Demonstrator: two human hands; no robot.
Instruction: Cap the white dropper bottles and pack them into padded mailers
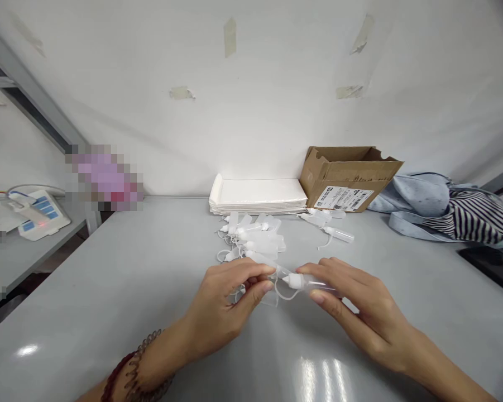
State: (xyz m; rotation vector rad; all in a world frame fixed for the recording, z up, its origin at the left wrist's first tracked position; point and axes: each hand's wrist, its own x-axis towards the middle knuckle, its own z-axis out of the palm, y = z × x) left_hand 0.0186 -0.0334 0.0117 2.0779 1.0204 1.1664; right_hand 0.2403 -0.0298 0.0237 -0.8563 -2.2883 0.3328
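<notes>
My right hand (pixel 351 304) grips a small clear dropper bottle (pixel 316 283) tilted on its side, with its white pointed nozzle facing left. A thin white cap strap (pixel 287 297) loops from the bottle's neck to the fingertips of my left hand (pixel 234 298). Thumb and forefinger there are pinched on the strap's end; the cap itself is hidden between them. Just beyond my hands lies a loose pile of similar dropper bottles (pixel 262 243), partly covered by my left hand. Another dropper bottle (pixel 339 234) lies apart on the right with its strap hanging loose.
Against the wall, a stack of white padded envelopes (pixel 259 192) adjoins an open cardboard box (pixel 351 178). At the right are a light-blue and striped cloth bag (pixel 435 204) and a black phone (pixel 492 268). The grey table (pixel 109 290) reflects light near its front.
</notes>
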